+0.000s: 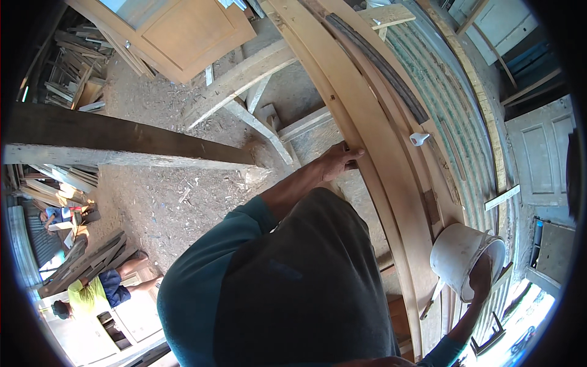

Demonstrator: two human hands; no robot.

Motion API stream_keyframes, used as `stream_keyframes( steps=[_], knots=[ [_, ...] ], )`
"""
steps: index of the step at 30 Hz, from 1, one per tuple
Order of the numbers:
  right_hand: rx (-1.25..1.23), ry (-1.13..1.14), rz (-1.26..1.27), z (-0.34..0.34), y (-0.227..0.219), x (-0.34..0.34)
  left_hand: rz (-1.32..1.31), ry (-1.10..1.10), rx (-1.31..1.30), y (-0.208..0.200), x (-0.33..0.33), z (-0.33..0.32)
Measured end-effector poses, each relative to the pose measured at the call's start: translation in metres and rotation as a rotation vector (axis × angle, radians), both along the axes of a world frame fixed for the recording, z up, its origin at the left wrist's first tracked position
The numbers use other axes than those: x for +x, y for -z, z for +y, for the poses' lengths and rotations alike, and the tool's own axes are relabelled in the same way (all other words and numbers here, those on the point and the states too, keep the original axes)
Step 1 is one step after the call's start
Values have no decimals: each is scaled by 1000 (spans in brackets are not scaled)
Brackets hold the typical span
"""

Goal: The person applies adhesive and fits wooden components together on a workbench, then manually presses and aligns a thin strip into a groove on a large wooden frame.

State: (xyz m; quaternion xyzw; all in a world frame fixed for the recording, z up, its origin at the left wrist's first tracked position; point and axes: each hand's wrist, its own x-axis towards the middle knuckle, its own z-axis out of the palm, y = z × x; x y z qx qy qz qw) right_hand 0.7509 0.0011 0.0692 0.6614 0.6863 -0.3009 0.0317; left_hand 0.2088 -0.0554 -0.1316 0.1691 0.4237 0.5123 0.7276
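Long light-brown wooden boards [391, 177] lie side by side on a bench in front of me. My left hand [338, 160] grips the near edge of one board, its fingers curled at the rim. To the right a white plastic bucket [449, 260] lies tipped on the boards, with its mouth facing right. My right hand [481, 278] reaches into the bucket's mouth, and its fingers are hidden there. Beside the bucket lies a thin tool with a pale handle [433, 300]. A small white plastic piece like a bottle top [419, 139] sits farther along the boards.
A dark strip [379, 67] lies along the boards, with corrugated sheets [452, 92] behind. Sawhorse legs [263, 125] and a thick post [128, 137] stand at left. A wooden door [183, 37] leans beyond. A person in a yellow shirt [88, 296] is at lower left.
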Motion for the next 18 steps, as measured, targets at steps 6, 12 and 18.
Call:
stream_keyframes(
  steps=[6, 12, 18],
  knots=[
    [11, 4, 51, -13, -18, -5, 73, 16, 2, -10, -4, -10],
    [206, 220, 80, -26, -50, 31, 352, 429, -78, -17, -73, -29],
    [332, 364, 144, -26, -108, -32, 472, -191, 21, -53, -175, 5]
  ],
)
